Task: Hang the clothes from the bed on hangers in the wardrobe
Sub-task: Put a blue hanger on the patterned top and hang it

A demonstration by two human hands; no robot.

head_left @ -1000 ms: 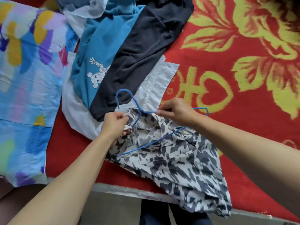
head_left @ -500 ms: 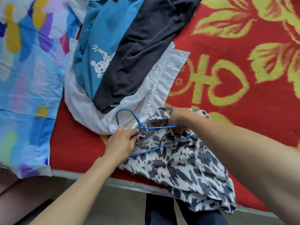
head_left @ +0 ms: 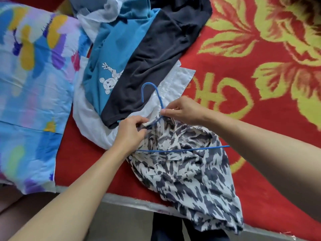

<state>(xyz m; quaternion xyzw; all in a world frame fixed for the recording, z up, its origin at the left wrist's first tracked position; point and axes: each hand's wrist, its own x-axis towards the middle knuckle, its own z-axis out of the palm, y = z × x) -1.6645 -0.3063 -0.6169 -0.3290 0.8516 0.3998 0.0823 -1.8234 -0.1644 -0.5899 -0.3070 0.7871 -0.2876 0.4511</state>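
The hanger (head_left: 173, 151) is partly hidden inside the patterned shirt (head_left: 191, 180); the clothes pile (head_left: 156, 49) is cut off by the top edge.

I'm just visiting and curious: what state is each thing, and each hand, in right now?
patterned shirt, crumpled, overhanging the bed edge.
blue hanger, lies on the patterned shirt, hook free.
left hand, grips shirt fabric by the hanger.
right hand, pinches the hanger's neck.
teal shirt, lying flat, unhung.
dark garment, draped over the teal shirt.
white garment, under both, unhung.

head-worn view, angled down, close over bed (head_left: 260, 105)
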